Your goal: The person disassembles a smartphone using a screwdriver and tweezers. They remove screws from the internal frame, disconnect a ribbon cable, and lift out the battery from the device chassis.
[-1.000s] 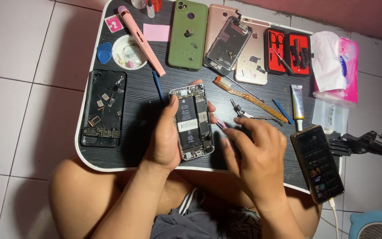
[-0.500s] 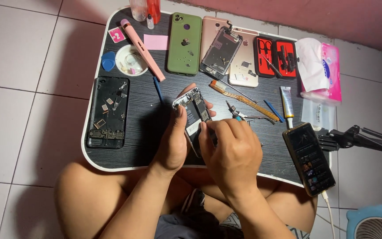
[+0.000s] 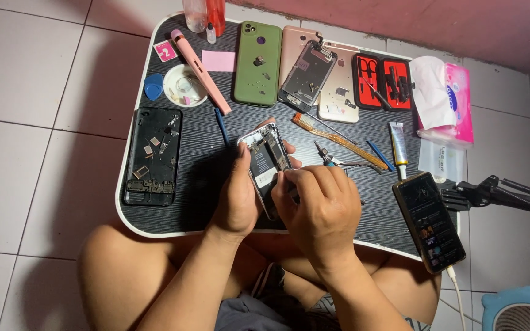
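Centrally, both hands (image 3: 277, 196) grip opened phone (image 3: 266, 160) — table (image 3: 203, 153) crowded.

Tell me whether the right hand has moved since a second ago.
Yes. The right hand has shifted left, away from the dark phone at the table's right edge, onto the opened phone held by the left hand.

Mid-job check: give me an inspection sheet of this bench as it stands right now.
Surface: dark lap table, white rim, crowded.
Job's things: opened phone, internals exposed, tilted up in left hand.
Clutter: green phone case, dismantled black phone, toothbrush, red tool kit, glue tube, tissue pack.
Grippers: left hand grips the phone's edge; right hand works over its lower half.
Cables: white cable plugged into a lit phone.
Surroundings: tiled floor, fan.
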